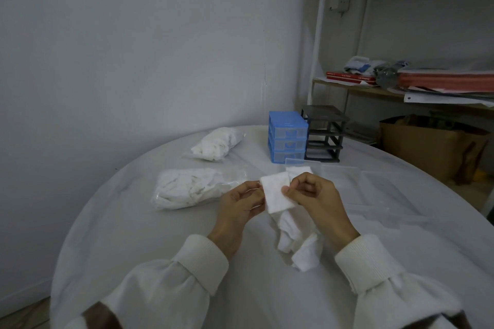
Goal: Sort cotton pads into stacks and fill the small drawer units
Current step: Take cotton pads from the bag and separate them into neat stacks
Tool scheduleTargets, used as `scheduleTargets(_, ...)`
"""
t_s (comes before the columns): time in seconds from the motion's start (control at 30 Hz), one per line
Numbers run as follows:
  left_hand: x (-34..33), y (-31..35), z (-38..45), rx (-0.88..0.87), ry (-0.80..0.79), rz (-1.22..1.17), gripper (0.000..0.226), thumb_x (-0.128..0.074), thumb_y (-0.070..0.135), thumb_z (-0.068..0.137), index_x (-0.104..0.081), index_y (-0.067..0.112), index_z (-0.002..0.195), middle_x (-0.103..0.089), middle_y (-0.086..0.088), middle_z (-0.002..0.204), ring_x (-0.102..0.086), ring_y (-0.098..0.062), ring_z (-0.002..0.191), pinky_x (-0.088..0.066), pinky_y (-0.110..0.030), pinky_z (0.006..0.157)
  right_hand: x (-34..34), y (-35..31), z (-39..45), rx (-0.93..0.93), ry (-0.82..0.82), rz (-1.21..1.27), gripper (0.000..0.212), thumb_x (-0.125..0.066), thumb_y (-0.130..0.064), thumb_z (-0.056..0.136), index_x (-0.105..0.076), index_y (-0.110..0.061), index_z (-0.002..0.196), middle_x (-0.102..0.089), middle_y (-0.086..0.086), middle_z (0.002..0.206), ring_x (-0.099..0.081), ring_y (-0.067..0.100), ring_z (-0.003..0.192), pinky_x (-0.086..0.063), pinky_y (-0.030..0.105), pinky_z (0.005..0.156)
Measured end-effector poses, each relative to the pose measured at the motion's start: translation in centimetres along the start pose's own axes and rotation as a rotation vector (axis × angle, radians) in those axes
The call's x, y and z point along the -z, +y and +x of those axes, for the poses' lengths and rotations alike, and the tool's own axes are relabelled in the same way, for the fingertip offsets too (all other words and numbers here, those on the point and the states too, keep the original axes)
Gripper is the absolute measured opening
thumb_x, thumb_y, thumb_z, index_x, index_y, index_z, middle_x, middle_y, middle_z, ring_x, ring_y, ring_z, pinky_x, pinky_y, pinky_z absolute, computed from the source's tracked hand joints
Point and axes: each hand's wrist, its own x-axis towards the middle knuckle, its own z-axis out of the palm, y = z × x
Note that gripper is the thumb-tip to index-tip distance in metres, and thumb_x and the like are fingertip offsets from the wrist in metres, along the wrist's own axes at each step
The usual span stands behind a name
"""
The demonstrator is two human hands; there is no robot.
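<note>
Left hand: the left hand (242, 201) is raised over the tabletop (165, 248), its fingers (254, 191) curled and pinching the left edge of a cotton pad (276, 193).
Right hand: the right hand (314, 197) faces it, thumb and fingertips pinching the pad's right edge.
Cotton pad: a white square held between both sets of fingers, above the tabletop.
Loose pads: a rumpled heap of pads (296, 240) lies on the tabletop just below and nearer than the fingers, between the two wrists.
Stacked pads: a small white stack (299, 169) shows just beyond the right fingers, in a clear tray (342, 172); how it sits there I cannot tell.
Bags: one clear bag of pads (189, 188) lies left of the left fingers; a second bag (217, 143) lies farther off, beyond it.
Drawer units: a blue drawer unit (287, 136), drawers closed, stands well beyond the fingers, with a dark grey drawer frame (324, 136) just beside it on the right.
Sleeves: white knit cuffs (203, 262) cover both wrists.
Background: a shelf (401, 88) with papers, and a cardboard box (427, 147) under it.
</note>
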Motion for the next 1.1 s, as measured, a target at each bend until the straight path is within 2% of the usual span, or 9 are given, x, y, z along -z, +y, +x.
scheduleTargets(0.17,-0.3,0.2,-0.2,0.011,0.001,0.01,0.017,-0.052,0.005,0.092,-0.066,0.013,0.088,-0.071,-0.001,0.081,-0.065,-0.015,0.078,-0.054,-0.019,0.07,-0.1,0.1,-0.1,0.014,0.023,-0.02,0.02,-0.074,-0.007,0.076,-0.059,-0.014,0.065,-0.063,-0.004,0.067,-0.06,0.007,0.067,-0.046,0.011,0.062)
scheduleTargets(0.27,-0.4,0.4,-0.1,0.053,0.009,-0.011,0.02,-0.052,0.024,0.094,-0.067,0.013,0.098,-0.073,-0.006,0.095,-0.069,-0.017,0.086,-0.055,-0.021,0.072,0.0,0.1,0.0,0.019,0.052,-0.019,0.019,-0.074,-0.007,0.076,-0.059,-0.014,0.066,-0.064,-0.004,0.068,-0.059,0.007,0.067,-0.047,0.013,0.063)
scheduleTargets(0.33,-0.4,0.5,-0.1,0.059,-0.01,-0.001,0.026,-0.055,0.032,0.091,-0.067,0.012,0.102,-0.073,-0.007,0.097,-0.069,-0.016,0.087,-0.054,-0.021,0.071,0.0,0.1,0.0,0.02,0.071,-0.022,0.017,-0.074,-0.008,0.076,-0.06,-0.013,0.067,-0.065,-0.001,0.071,-0.06,0.008,0.068,-0.049,0.016,0.065)
scheduleTargets(0.47,-0.6,0.6,-0.5,0.013,-0.058,-0.008,0.025,-0.066,0.021,0.078,-0.068,0.007,0.099,-0.074,-0.004,0.088,-0.07,-0.013,0.081,-0.053,-0.018,0.067,0.1,0.1,-0.1,0.029,0.064,-0.022,0.017,-0.074,-0.008,0.076,-0.06,-0.01,0.068,-0.065,0.002,0.072,-0.062,0.01,0.068,-0.051,0.018,0.066)
scheduleTargets(0.6,-0.5,0.3,-0.5,-0.01,-0.058,-0.01,0.011,-0.062,0.003,0.085,-0.067,0.004,0.094,-0.073,-0.003,0.082,-0.07,-0.011,0.077,-0.054,-0.018,0.065,0.0,0.0,-0.1,0.05,0.01,-0.097,0.02,-0.076,-0.009,0.074,-0.059,-0.015,0.066,-0.063,-0.004,0.071,-0.059,0.007,0.07,-0.047,0.013,0.065)
scheduleTargets(0.7,-0.4,0.2,-0.4,-0.034,-0.037,0.019,0.009,-0.061,0.005,0.087,-0.066,0.003,0.093,-0.073,-0.003,0.081,-0.069,-0.011,0.076,-0.054,-0.018,0.065,0.3,0.0,0.0,0.068,-0.019,-0.119,0.02,-0.076,-0.006,0.074,-0.059,-0.015,0.068,-0.062,-0.005,0.071,-0.058,0.005,0.069,-0.048,0.012,0.065)
scheduleTargets(0.8,-0.3,0.2,-0.3,-0.068,-0.002,0.057,0.012,-0.059,0.004,0.088,-0.064,0.011,0.079,-0.069,0.007,0.067,-0.067,-0.005,0.068,-0.053,-0.016,0.062,0.7,-0.1,0.2,0.087,-0.052,-0.164,0.019,-0.074,-0.001,0.075,-0.06,-0.014,0.072,-0.063,-0.004,0.073,-0.058,-0.003,0.063,-0.047,0.009,0.062)
scheduleTargets(0.93,0.0,0.0,0.1,-0.105,0.062,0.085,0.021,-0.057,0.001,0.09,-0.057,0.012,0.071,-0.06,0.011,0.051,-0.06,0.002,0.055,-0.051,-0.013,0.058,1.6,0.1,0.5,0.116,-0.131,-0.335,0.023,-0.068,0.004,0.077,-0.061,-0.018,0.076,-0.066,-0.003,0.08,-0.06,0.009,0.074,-0.048,0.009,0.066)
scheduleTargets(1.1,0.7,-0.5,0.9,-0.152,0.187,0.146,0.017,-0.063,0.004,0.086,-0.059,0.01,0.071,-0.055,0.001,0.057,-0.05,-0.014,0.063,-0.044,-0.023,0.065,2.3,0.2,0.2,0.08,-0.355,-0.507,0.038,-0.075,-0.009,0.073,-0.058,-0.029,0.101,-0.062,-0.007,0.101,-0.059,0.008,0.093,-0.048,0.011,0.074)
